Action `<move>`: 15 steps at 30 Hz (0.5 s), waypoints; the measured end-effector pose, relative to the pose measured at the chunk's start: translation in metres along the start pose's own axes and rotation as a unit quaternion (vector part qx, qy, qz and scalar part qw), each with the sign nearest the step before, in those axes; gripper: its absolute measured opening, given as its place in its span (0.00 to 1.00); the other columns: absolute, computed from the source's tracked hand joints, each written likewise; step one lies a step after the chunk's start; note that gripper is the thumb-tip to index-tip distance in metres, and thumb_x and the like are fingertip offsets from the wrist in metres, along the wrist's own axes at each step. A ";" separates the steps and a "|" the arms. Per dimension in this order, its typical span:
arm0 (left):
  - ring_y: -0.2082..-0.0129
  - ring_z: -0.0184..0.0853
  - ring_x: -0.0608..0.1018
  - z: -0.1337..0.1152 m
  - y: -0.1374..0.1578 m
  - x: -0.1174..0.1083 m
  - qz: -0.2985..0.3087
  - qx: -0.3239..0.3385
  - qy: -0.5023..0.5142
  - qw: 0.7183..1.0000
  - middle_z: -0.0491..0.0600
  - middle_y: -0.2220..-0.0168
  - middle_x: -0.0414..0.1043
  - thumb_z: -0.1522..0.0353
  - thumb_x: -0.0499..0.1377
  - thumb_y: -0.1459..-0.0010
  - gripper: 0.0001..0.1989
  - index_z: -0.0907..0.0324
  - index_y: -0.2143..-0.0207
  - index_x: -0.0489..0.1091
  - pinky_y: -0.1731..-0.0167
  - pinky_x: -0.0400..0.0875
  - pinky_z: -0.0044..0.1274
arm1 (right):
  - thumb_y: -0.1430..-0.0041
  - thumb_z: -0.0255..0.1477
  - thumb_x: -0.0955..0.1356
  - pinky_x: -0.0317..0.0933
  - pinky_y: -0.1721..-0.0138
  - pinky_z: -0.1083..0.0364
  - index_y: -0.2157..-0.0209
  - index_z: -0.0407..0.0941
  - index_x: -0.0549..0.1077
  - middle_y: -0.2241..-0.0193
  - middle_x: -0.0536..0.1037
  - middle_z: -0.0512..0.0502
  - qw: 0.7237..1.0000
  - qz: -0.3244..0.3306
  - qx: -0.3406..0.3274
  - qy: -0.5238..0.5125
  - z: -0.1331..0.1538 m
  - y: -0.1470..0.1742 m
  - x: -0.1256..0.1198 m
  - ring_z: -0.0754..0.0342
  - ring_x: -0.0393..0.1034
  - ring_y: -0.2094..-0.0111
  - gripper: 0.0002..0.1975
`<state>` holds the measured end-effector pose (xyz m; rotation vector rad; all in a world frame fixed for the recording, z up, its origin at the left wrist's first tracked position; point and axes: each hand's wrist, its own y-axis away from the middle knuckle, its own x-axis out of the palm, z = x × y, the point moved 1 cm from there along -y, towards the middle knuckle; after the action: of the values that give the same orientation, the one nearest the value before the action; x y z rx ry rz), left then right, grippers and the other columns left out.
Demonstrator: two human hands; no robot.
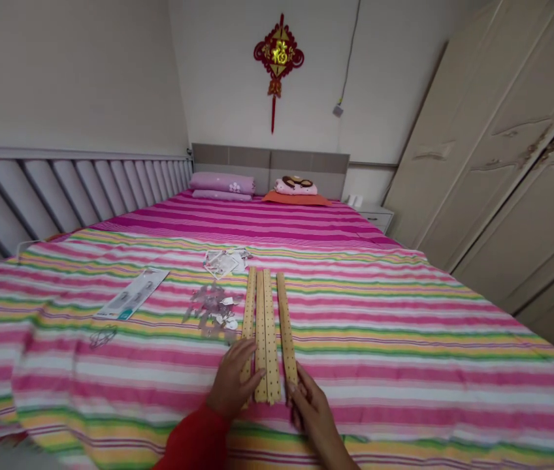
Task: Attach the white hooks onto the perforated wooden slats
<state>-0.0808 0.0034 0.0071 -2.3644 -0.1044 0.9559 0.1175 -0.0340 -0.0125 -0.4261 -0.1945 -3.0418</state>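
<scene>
Several long, pale wooden strips dotted with small holes lie lengthwise on the striped cloth in front of me. My left hand [234,377] has its thumb and fingers closed around the lower part of the leftmost strip [248,310]. Beside it, two strips [265,339] lie side by side, touching or nearly so, with the left thumb tip close to them. My right hand [310,401] pinches the near end of the rightmost strip [284,320], which sits apart from the middle pair across a narrow gap.
Left of the strips is a pile of small clear and white pieces [214,307]. Printed packets [225,262] lie beyond it. A flat package [134,294] and a thin wire-like item [103,337] rest farther left. Folded bedding [223,184] is at the headboard; a wardrobe [492,150] stands right.
</scene>
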 end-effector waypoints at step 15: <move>0.42 0.42 0.67 0.008 0.009 -0.002 0.003 -0.104 0.148 0.984 0.54 0.49 0.73 0.58 0.58 0.47 0.16 0.56 0.60 0.76 0.41 0.58 0.40 | 0.50 0.51 0.67 0.47 0.89 0.62 0.39 0.40 0.57 0.83 0.70 0.55 1.000 0.014 -0.024 0.001 -0.002 0.015 0.015 0.62 0.55 0.90 0.43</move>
<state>-0.0885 -0.0002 -0.0012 -2.6721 -0.0838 0.6101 0.1033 -0.0494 -0.0082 -0.4267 -0.1145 -3.0250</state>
